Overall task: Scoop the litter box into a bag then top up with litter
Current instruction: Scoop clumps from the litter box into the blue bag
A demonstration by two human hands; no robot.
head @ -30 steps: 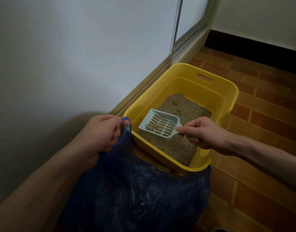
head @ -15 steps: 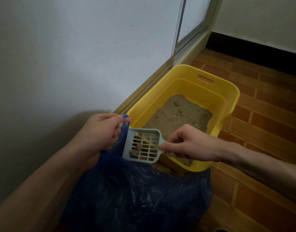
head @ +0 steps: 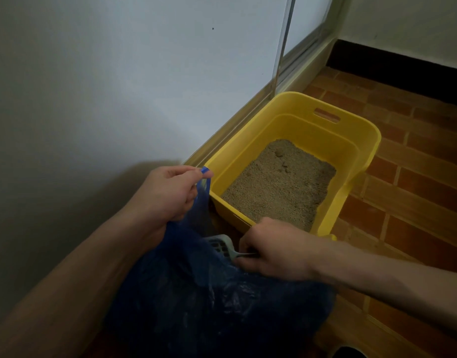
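Mid-scoop: one yellow litter box (head: 361, 130) at 1 o'clock with two clumps (head: 281, 160) left unscooped and top-up not begun, one blue bag (head: 209, 306) at 6 o'clock, left hand (head: 170, 195) pinching its handle, right hand (head: 276, 249) gripping one scoop (head: 221, 245) dipped into it.

Room corner, dimly lit. Pale wall (head: 106, 86) at left; sliding glass door (head: 307, 27) with metal track (head: 248, 109) along its base. Reddish-brown brick-pattern tile floor (head: 415, 177). Far white wall (head: 408, 21) with black skirting (head: 392, 65).
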